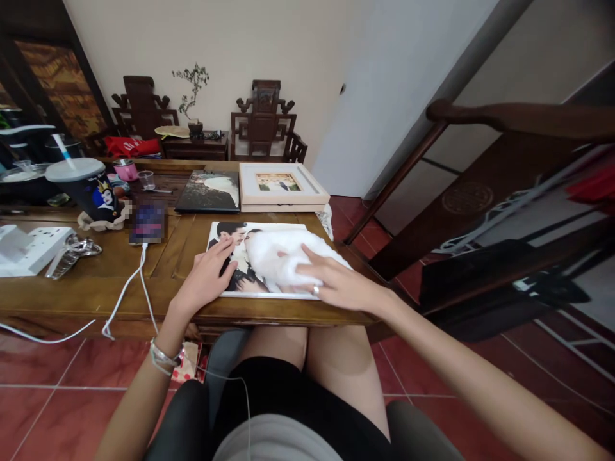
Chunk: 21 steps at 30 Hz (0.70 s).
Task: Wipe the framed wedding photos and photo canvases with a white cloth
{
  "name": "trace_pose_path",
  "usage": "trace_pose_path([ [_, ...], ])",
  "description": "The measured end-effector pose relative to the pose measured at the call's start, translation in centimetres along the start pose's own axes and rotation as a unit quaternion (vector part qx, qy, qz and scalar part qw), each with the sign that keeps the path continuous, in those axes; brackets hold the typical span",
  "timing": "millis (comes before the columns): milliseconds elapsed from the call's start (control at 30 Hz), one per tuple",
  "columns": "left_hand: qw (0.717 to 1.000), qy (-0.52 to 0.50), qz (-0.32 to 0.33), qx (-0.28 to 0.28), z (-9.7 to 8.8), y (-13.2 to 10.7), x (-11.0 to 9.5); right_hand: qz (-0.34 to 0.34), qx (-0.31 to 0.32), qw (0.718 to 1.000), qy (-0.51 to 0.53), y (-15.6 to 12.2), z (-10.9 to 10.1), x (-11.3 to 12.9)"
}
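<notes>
A large photo print or album (243,256) of a couple lies flat near the front edge of the wooden table. My left hand (210,272) rests on its left side, fingers stretched out, holding nothing. Over the right part of the picture lies a bunched white fluffy cloth (276,253). My right hand (331,278), with a ring on one finger, is on this cloth with its fingers bent into it, pressing it against the picture. The cloth and my right hand hide much of the photo's right half.
Behind the photo lie a dark album (209,191) and a white framed picture (283,186). To the left stand a lidded cup with a straw (86,192), a blurred phone (147,224) on a white cable (139,275), and a power strip (36,250). A wooden chair (461,192) is at right.
</notes>
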<state>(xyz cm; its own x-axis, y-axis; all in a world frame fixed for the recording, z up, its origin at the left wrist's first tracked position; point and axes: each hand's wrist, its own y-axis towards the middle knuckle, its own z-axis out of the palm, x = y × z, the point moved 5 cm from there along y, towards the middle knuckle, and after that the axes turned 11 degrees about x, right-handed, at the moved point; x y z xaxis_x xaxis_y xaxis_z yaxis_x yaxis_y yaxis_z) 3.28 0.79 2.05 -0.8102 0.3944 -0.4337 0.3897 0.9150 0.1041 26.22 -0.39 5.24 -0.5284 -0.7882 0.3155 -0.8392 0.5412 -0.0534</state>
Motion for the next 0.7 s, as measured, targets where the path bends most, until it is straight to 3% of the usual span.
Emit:
trace_pose_path([
  [167,1.0,0.001,-0.002,0.007,-0.2,-0.1,-0.1,0.006,-0.05,0.999,-0.011,5.6,-1.6,-5.6],
  [300,1.0,-0.006,-0.004,0.002,-0.3,-0.1,-0.2,0.02,-0.076,0.996,-0.041,7.2,-2.0,-7.2],
  [433,1.0,-0.011,-0.01,-0.001,-0.3,0.0,-0.2,0.009,-0.061,0.997,-0.051,5.5,-1.1,-5.1],
  [700,1.0,-0.014,-0.01,-0.004,-0.2,0.0,-0.3,-0.011,0.001,0.999,-0.038,-2.4,1.2,3.5],
])
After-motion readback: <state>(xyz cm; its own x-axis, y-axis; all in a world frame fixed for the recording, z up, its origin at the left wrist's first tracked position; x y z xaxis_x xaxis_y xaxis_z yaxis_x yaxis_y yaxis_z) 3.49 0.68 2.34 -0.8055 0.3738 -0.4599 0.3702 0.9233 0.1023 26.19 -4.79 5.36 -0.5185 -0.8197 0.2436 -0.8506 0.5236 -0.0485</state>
